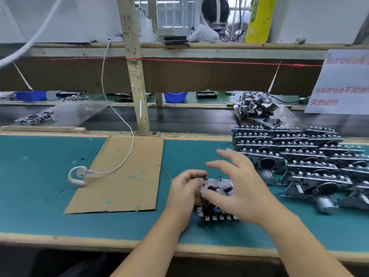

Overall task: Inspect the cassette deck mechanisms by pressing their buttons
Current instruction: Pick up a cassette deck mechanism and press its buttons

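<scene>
Cassette deck mechanism [216, 196] sits on the teal bench mat [40, 186], near the front edge, right of centre: stamped metal chassis, white top plate, dark parts, a row of small square white buttons along the near edge. Left hand [184, 191] grips its left end, fingers curled round it. Right hand [237, 182] is spread wide over the unit, fingers straight, thumb tip on the top plate; motion-blurred.

Stack of the same mechanisms [303, 158] in overlapping rows just to the right, bare metal, cylindrical motors sticking out.

Flat cardboard sheet [119, 176] to the left, with a white ear-hook earpiece [76, 175] and cable on it. Dark conveyor belt [179, 118] behind the bench. Wooden post [135, 76] and rail. Blue bins [175, 96] beyond. White sign [339, 84] at right with red Chinese text, mostly blurred; "关的动作" readable.
</scene>
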A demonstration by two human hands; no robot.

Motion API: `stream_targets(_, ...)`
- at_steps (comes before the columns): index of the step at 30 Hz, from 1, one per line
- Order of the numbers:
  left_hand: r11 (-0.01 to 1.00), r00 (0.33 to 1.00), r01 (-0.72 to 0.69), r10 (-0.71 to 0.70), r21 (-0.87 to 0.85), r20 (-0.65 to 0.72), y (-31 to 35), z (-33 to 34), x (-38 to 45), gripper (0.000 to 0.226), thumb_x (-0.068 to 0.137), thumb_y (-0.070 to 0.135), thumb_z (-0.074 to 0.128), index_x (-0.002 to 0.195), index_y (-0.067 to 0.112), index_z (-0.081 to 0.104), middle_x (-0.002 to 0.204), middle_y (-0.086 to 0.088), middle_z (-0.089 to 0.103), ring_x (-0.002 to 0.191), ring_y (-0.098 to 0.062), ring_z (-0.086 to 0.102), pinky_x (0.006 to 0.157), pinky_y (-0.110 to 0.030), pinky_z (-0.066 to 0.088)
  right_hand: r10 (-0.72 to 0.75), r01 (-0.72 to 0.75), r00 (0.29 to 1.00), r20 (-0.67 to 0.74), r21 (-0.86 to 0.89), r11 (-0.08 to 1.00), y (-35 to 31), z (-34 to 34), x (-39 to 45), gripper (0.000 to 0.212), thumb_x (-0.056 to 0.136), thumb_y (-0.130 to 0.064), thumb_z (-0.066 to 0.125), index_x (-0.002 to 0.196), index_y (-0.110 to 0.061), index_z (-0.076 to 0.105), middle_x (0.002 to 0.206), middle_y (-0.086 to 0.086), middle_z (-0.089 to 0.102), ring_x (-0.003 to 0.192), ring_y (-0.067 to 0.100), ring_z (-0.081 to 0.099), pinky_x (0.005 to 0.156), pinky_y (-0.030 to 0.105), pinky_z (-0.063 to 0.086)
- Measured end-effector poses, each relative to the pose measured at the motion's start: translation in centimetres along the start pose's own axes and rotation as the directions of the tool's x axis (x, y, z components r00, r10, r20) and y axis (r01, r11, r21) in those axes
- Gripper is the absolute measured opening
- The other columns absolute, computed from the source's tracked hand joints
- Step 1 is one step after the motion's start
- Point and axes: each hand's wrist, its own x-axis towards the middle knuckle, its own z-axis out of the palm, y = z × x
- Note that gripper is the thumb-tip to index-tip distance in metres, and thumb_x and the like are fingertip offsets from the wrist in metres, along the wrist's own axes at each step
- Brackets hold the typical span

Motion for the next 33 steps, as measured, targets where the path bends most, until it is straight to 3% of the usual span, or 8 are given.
stream_targets(2,0.997,0.998,0.049,-0.048,-0.064,0.029,-0.1,0.8,-0.2,0.018,0.097,-0.003,0.056,0.106,0.009,0.065,0.084,-0.015,0.071,0.059,-0.027,0.067,0.056,-0.035,0.056,0.056,-0.053,0.985,0.166,-0.022,0.998,3.1,-1.8,-2.6,0.088,0.064,-0.073,0.073,0.143,-0.05,0.04,0.158,-0.021,0.02,0.15,0.001,0.006,0.122,0.025,0.012)
stream_targets(5,0.982,0.985,0.148,-0.137,-0.118,0.101,-0.7,1.9,-0.5,0.022,0.098,-0.003,0.055,0.115,0.01,0.057,0.087,-0.015,0.074,0.061,-0.03,0.068,0.06,-0.039,0.056,0.091,-0.115,0.984,0.151,0.163,0.98,5.3,-2.8,-4.8,0.1,0.06,-0.068,0.081,0.145,-0.06,0.028,0.155,-0.038,0.014,0.145,-0.015,0.007,0.112,0.01,0.013)
stream_targets(12,0.974,0.96,0.213,-0.195,-0.074,0.199,-0.4,2.0,-1.2,0.024,0.105,0.002,0.048,0.124,0.015,0.047,0.086,-0.016,0.074,0.069,-0.029,0.07,0.06,-0.041,0.06,0.168,-0.162,0.986,0.016,0.366,0.916,6.4,-1.1,-6.6,0.072,0.056,-0.054,0.088,0.121,-0.04,0.061,0.133,-0.024,0.053,0.125,0.003,0.052,0.1,0.023,0.045)
stream_targets(16,0.994,0.945,0.091,-0.106,0.061,0.309,-0.7,2.7,-1.9,0.023,0.109,0.02,0.048,0.12,0.029,0.066,0.107,-0.018,0.074,0.093,-0.032,0.074,0.077,-0.045,0.062,0.213,-0.19,0.977,-0.016,0.395,0.899,6.9,-0.8,-6.6,0.067,0.054,-0.054,0.091,0.112,-0.043,0.06,0.146,-0.027,0.035,0.132,-0.01,0.039,0.092,0.009,0.045)
stream_targets(18,0.993,0.941,0.055,-0.087,0.106,0.327,-0.8,2.9,-2.0,0.029,0.109,0.02,0.046,0.11,0.024,0.075,0.113,-0.014,0.075,0.1,-0.03,0.074,0.075,-0.04,0.062,0.233,-0.21,0.972,-0.014,0.381,0.9,7.1,-0.7,-6.7,0.065,0.053,-0.059,0.089,0.106,-0.043,0.055,0.148,-0.028,0.031,0.135,-0.007,0.038,0.096,0.017,0.047)
stream_targets(24,0.991,0.957,0.02,-0.058,0.132,0.286,-1.4,2.6,-1.7,0.019,0.107,0.012,0.049,0.097,0.018,0.064,0.096,-0.011,0.068,0.078,-0.033,0.071,0.053,-0.038,0.057,0.189,-0.171,0.981,-0.03,0.309,0.936,7.1,-0.7,-6.8,0.07,0.057,-0.07,0.083,0.117,-0.046,0.055,0.148,-0.026,0.03,0.133,-0.006,0.04,0.102,0.031,0.047)
stream_targets(28,0.992,0.954,0.006,-0.043,0.123,0.298,-1.6,2.5,-1.5,0.03,0.107,0.009,0.047,0.108,0.024,0.074,0.103,-0.011,0.074,0.089,-0.034,0.075,0.064,-0.043,0.062,0.211,-0.188,0.976,-0.046,0.3,0.935,7.2,-0.5,-6.9,0.062,0.058,-0.062,0.086,0.105,-0.037,0.054,0.143,-0.028,0.033,0.137,-0.001,0.039,0.1,0.037,0.049)
stream_targets(33,0.988,0.953,-0.016,-0.032,0.156,0.301,-1.8,2.4,-1.4,0.029,0.105,0.005,0.05,0.091,0.02,0.07,0.095,-0.005,0.072,0.087,-0.022,0.071,0.066,-0.037,0.06,0.175,-0.154,0.983,-0.051,0.283,0.947,7.2,-0.6,-6.8,0.064,0.058,-0.064,0.085,0.111,-0.041,0.058,0.141,-0.028,0.036,0.134,-0.001,0.042,0.097,0.032,0.049)
